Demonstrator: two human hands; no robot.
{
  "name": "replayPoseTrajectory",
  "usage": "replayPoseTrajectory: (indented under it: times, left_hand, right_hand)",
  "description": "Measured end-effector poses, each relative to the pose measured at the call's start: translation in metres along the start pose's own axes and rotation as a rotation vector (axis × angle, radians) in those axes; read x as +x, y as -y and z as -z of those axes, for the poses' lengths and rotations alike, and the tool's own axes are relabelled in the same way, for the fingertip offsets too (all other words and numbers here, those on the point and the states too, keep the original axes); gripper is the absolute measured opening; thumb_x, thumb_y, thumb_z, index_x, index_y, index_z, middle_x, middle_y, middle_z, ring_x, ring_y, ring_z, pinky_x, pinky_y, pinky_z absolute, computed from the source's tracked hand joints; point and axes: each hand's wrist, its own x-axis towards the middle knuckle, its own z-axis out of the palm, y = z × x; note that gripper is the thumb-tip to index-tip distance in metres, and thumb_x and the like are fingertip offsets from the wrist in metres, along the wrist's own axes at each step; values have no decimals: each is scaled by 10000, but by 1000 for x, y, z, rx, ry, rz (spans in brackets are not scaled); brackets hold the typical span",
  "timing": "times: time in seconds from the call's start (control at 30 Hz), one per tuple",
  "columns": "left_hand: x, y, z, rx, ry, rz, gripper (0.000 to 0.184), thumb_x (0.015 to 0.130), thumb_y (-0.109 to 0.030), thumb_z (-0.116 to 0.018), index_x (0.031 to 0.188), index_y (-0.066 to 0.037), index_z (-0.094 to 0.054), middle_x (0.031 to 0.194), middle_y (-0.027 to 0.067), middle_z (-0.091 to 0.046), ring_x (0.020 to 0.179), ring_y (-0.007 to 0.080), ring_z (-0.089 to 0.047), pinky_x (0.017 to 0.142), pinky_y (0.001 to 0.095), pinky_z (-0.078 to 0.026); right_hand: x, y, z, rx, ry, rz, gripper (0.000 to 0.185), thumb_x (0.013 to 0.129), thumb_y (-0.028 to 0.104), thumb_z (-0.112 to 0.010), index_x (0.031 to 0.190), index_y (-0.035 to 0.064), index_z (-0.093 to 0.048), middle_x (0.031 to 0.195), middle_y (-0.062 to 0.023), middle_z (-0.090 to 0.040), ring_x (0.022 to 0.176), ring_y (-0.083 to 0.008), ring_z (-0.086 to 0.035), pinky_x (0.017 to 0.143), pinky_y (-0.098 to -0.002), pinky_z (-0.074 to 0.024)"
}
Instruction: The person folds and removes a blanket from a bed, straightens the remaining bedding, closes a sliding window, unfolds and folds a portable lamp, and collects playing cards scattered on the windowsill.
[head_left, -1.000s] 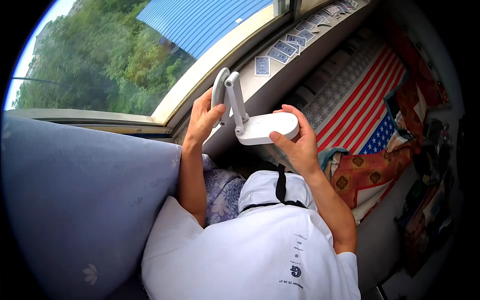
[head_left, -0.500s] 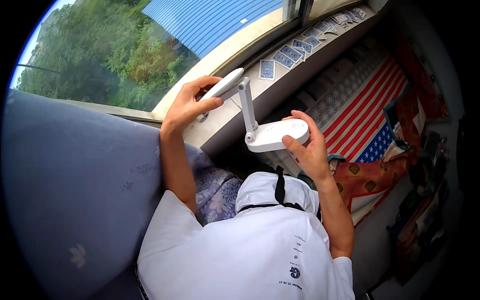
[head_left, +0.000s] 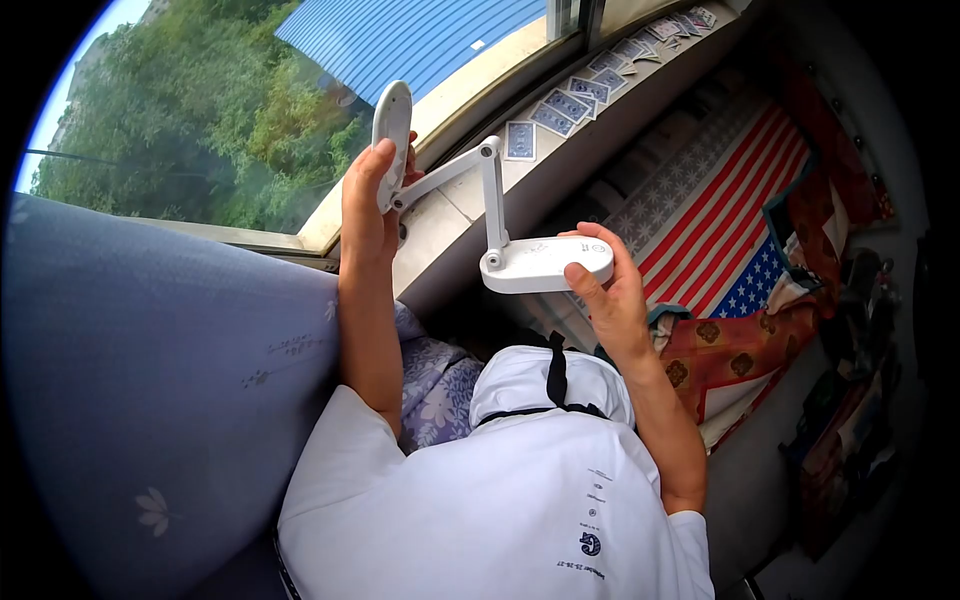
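A white folding lamp (head_left: 495,195), with two oval ends joined by a hinged two-part arm, is held up between my hands. My left hand (head_left: 368,200) grips one oval end, which stands nearly upright, thumb on its near face and fingers behind. My right hand (head_left: 615,295) is closed round the other oval end, with the thumb on its near edge and the fingers at the far side. Small grey markings show on this end's upper face. The arm bends sharply at its middle joint.
Playing cards (head_left: 568,105) lie in a row along the windowsill (head_left: 440,215) beyond the lamp. A blue-grey padded surface (head_left: 170,370) rises on my left. Below right are a flag-patterned cloth (head_left: 725,220) and a red patterned cloth (head_left: 740,350).
My left hand has swung its end of the lamp up and to the left, from slanting to nearly upright. The arm has opened wider at the joints. My right hand has barely moved.
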Motion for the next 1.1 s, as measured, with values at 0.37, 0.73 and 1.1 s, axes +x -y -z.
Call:
replayPoseTrajectory:
  times: [0.37,0.73,1.1]
  left_hand:
    - [0,7,5,-140,183,80,828,963,-656,-438,1430,27,-410,1367,172,-530,1246,280,-545,1085,453,-429]
    - [-56,51,-58,-59,554,64,1005,822,-603,-716,1496,33,-327,1482,201,-443,1350,270,-463,1118,417,-368]
    - [-60,68,-82,6,340,-176,428,1078,-322,-402,1334,7,-497,1220,121,-613,1117,177,-578,986,315,-451]
  right_hand:
    - [-7,11,-8,-84,-140,190,662,852,249,-807,1343,-1,-441,1241,-115,-558,1143,-186,-571,976,-291,-488]
    - [-3,17,-4,-51,-217,391,732,812,220,-838,1369,27,-404,1325,-124,-504,1209,-212,-542,1028,-331,-479]
    - [-15,-3,-5,-519,-107,503,793,839,297,-802,1437,1,-374,1434,-209,-441,1292,-324,-492,1073,-409,-420]
